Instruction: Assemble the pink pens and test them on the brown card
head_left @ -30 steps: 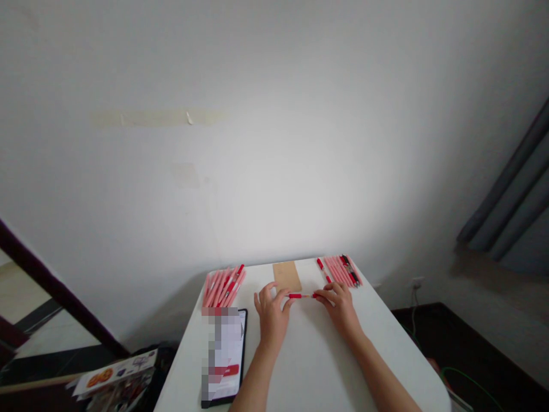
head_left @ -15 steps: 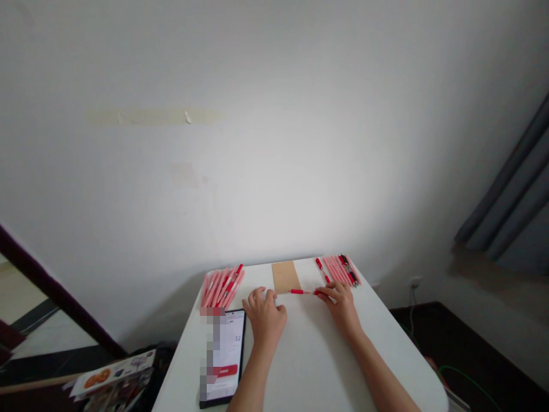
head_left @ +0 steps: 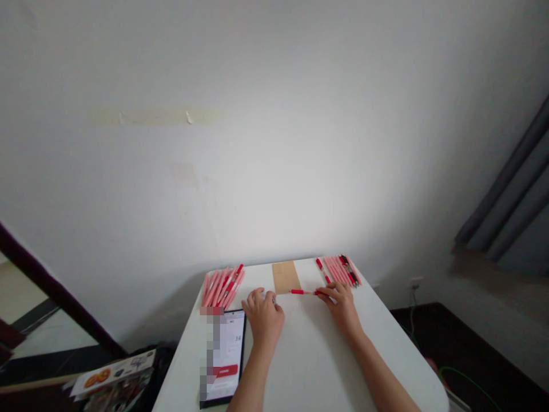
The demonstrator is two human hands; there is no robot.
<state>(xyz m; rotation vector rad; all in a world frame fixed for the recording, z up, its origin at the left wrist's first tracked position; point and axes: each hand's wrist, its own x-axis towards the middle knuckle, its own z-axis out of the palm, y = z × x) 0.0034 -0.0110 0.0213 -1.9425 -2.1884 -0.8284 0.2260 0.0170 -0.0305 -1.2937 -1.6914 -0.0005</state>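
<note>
My right hand [head_left: 340, 306] pinches one end of a red pen [head_left: 302, 292] that lies across the white table [head_left: 317, 366]. My left hand [head_left: 263, 317] rests curled on the table to the left, apart from the pen, fingers closed on something small that I cannot make out. A brown card [head_left: 285, 277] lies just beyond the pen. A pile of pink and red pens [head_left: 223, 284] sits at the far left, another row of pens [head_left: 339, 270] at the far right.
A phone [head_left: 223, 357] with a lit screen lies by my left forearm. A white wall stands right behind the table. Boxes [head_left: 114, 375] sit on the floor to the left, a grey curtain [head_left: 510, 194] hangs at the right.
My left hand has let go of the pen's left end and drawn back to the left. The right hand still holds the pen, which has shifted slightly away from me.
</note>
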